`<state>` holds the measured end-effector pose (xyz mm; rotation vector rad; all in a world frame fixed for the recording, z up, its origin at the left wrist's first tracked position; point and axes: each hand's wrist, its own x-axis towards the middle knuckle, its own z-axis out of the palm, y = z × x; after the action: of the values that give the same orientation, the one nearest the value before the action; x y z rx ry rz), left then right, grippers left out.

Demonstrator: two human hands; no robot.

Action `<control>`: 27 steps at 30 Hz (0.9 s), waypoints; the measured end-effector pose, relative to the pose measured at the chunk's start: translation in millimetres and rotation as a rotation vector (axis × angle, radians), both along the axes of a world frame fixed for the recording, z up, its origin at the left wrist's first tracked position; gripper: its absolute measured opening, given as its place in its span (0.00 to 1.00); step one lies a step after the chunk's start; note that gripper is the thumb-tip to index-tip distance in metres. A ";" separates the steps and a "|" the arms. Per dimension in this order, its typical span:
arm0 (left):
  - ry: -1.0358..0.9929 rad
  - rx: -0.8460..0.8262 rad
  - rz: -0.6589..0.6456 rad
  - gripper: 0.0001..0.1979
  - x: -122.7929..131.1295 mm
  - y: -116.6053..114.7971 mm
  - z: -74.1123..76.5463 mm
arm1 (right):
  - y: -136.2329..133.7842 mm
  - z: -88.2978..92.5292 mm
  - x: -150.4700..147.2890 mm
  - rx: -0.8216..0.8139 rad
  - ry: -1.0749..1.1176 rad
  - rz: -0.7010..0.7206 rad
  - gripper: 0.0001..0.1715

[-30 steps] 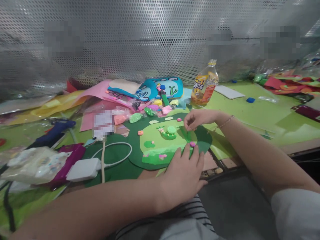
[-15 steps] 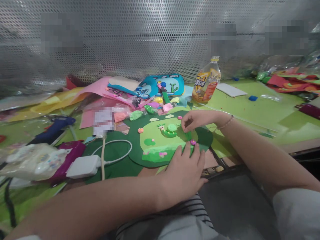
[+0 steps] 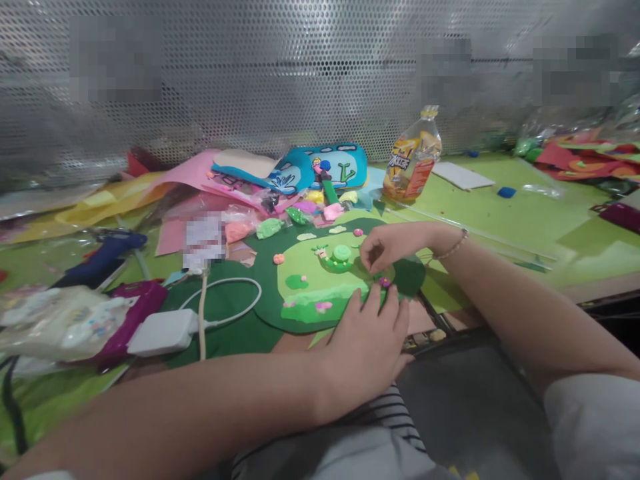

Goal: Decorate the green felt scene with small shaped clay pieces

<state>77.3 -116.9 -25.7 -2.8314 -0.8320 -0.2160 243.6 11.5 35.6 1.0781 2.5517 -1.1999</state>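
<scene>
A round dark green felt board with a light green patch lies at the table's near edge. On it sit a green clay snail, small pink flowers and pale clay bits. My left hand rests flat on the board's near rim, fingers spread. My right hand hovers over the board's right side, its fingertips pinched together on a small green clay piece that I can barely make out.
A white charger with cable lies left of the board. Behind it are clay lumps in bags, pink and yellow sheets, a blue pencil case and a juice bottle. A blue glue gun and plastic packets lie at the left.
My right hand has shifted slightly left and nearer over the board, still pinched. My left hand stays flat on the rim. The view has tilted a little.
</scene>
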 end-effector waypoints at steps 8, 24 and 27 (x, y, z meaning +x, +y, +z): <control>0.025 0.013 -0.003 0.32 0.4 -1.7 2.5 | -0.1 1.6 -0.1 -0.005 -0.016 0.007 0.08; -0.004 0.010 -0.002 0.32 -1.0 -2.1 1.7 | -2.7 5.0 -2.1 0.000 -0.034 0.011 0.10; -0.004 0.006 -0.005 0.32 -0.6 -2.1 1.9 | -2.4 4.6 -1.6 0.004 -0.040 0.022 0.09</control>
<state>76.6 -119.0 -23.7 -2.8288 -0.8232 -0.2249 242.0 9.2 40.1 1.0609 2.5301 -1.1571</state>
